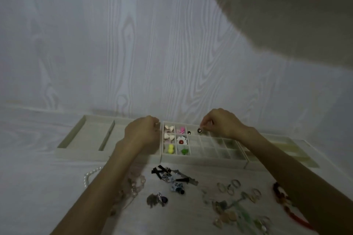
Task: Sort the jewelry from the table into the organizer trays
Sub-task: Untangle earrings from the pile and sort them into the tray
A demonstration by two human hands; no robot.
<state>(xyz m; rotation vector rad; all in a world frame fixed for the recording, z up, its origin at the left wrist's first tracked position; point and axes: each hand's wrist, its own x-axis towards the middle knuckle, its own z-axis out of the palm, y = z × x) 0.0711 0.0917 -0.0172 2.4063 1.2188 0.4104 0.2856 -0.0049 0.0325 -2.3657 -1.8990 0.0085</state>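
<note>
While my right hand (221, 124) pinches a small dark earring (199, 130) over the grid tray (202, 155) at frame centre, my left hand (143, 133) rests curled beside it; grip unclear. Loose jewelry (172, 179) lies below.

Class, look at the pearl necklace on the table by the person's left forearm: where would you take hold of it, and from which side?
Pinch the exposed bead loop of the pearl necklace from above, coming in from its open left side. The strand lies flat, and its right end runs under the left forearm, so only that curve is free.
</note>
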